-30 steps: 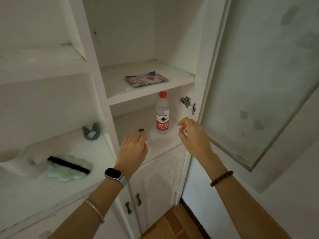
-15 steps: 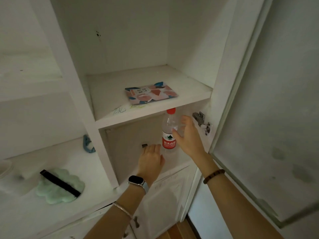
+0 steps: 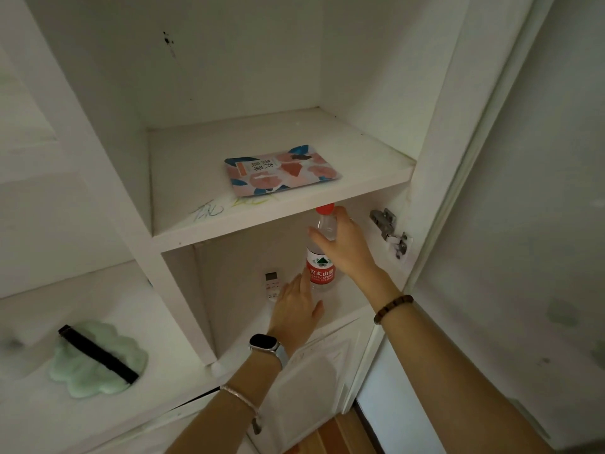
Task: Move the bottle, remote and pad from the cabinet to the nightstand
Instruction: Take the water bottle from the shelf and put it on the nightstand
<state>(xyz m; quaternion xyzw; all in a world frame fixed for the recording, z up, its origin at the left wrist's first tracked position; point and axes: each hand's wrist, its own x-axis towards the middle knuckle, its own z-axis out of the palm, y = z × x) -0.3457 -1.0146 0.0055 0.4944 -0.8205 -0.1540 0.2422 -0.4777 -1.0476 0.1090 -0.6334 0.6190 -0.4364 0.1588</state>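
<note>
Cabinet (image 3: 229, 77): white and standing open, its door (image 3: 523, 191) swung wide to the right, which gives both arms free entry. The nightstand is not in view.

Upper shelf (image 3: 196, 165): carries the pad (image 3: 281, 173), a flat floral packet lying near the front edge, untouched. It appears to be left for a later trip, as both hands are occupied below.

Lower shelf (image 3: 235, 322): carries the bottle (image 3: 320, 273), upright with its red cap just under the upper shelf. That low clearance probably explains the grip from the side, not from above.

Right hand (image 3: 343, 247): wrapped round the bottle's clear shoulder above the label, thumb across the front and fingers behind. The bottle's base looks to be resting on the shelf.

Left hand (image 3: 294, 309): fingers straight and held together, palm down, laid over the near end of the remote (image 3: 272, 283). No fingers are curled under it. Judged a reach or a slide toward the edge, not yet a hold.

Remote: white, flat on the lower shelf, just left of the bottle.
</note>
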